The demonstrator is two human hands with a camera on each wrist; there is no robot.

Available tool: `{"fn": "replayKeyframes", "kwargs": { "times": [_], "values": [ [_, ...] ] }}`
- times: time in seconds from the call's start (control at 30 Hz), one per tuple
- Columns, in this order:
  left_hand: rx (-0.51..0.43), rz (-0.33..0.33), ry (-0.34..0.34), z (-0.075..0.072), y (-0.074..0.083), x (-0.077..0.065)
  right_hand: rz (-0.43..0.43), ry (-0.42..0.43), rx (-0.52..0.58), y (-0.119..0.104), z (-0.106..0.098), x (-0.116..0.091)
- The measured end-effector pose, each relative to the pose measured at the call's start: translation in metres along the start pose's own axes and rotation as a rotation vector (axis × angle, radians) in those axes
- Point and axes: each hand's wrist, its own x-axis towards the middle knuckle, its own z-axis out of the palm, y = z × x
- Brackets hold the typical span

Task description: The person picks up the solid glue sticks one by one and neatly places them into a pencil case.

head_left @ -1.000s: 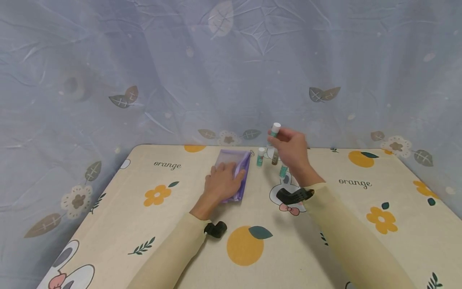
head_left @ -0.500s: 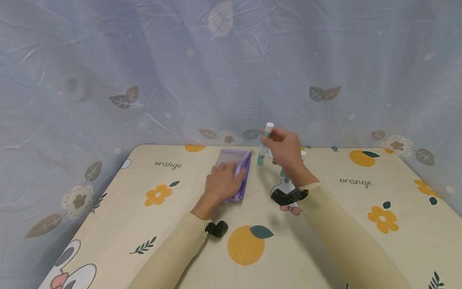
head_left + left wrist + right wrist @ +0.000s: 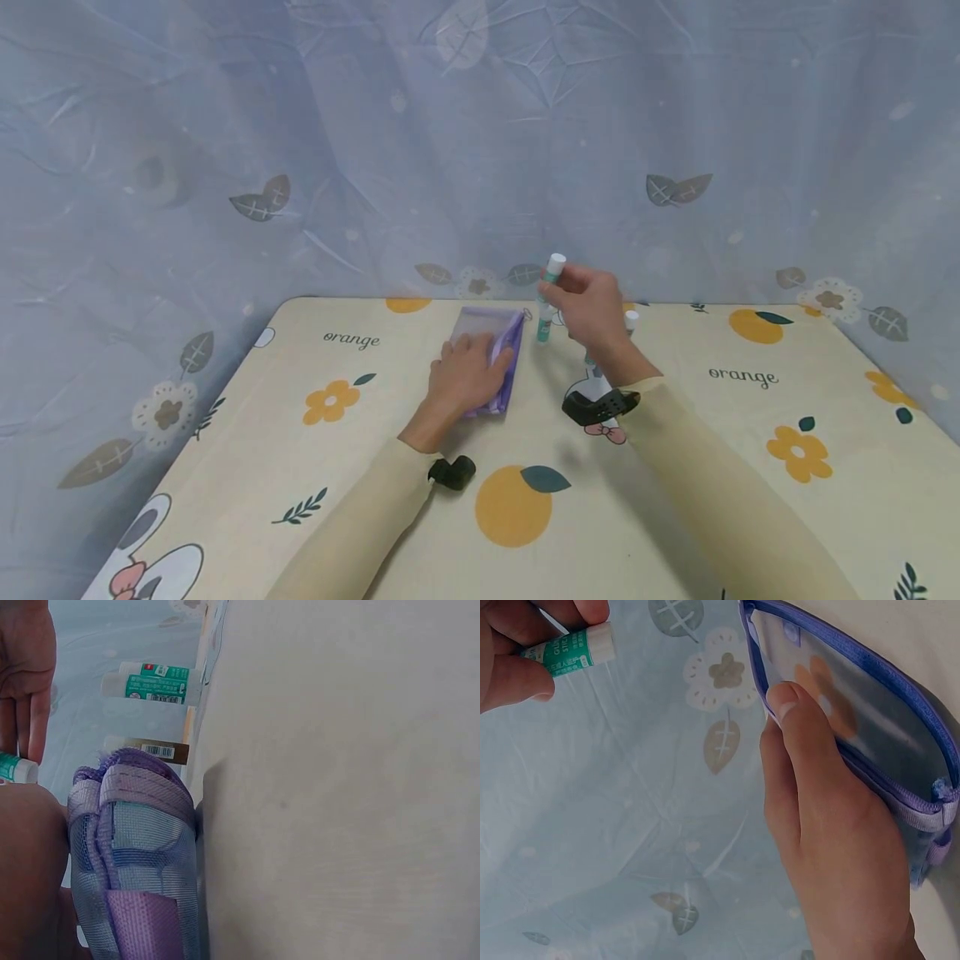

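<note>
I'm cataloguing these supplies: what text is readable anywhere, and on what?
"orange": tablecloth, left side.
"orange": tablecloth, right side.
"GLUE STICK", slightly blurred: glue stick in the right hand.
Too small or blurred: the rest of its label, and the print on the two other green sticks and brown stick.

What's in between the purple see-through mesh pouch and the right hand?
In the head view, a green-and-white cylindrical glue stick stands upright between them.

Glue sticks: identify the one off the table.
The green-labelled glue stick pinched in the right grip; the other three sticks stand on the table.
</note>
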Motion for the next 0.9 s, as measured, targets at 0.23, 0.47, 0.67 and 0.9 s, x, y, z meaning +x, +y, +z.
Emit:
{"fn": "replayKeyframes", "kwargs": {
  "times": [0.23, 0.47, 0.67, 0.9],
  "values": [
    [-0.003, 0.003, 0.003, -0.002, 0.001, -0.001, -0.016, -0.009, 0.020, -0.002, 0.002, 0.000],
    [-0.002, -0.002, 0.006, -0.003, 0.001, 0.000, 0.013, -0.005, 0.027, -0.003, 0.004, 0.000],
    [0.008, 0.003, 0.017, -0.001, -0.001, -0.001, 0.020, -0.028, 0.038, 0.001, 0.006, -0.002],
    [-0.005, 0.008, 0.025, 0.000, 0.000, -0.004, 0.012, -0.044, 0.038, 0.008, 0.011, -0.004]
  ]
}}
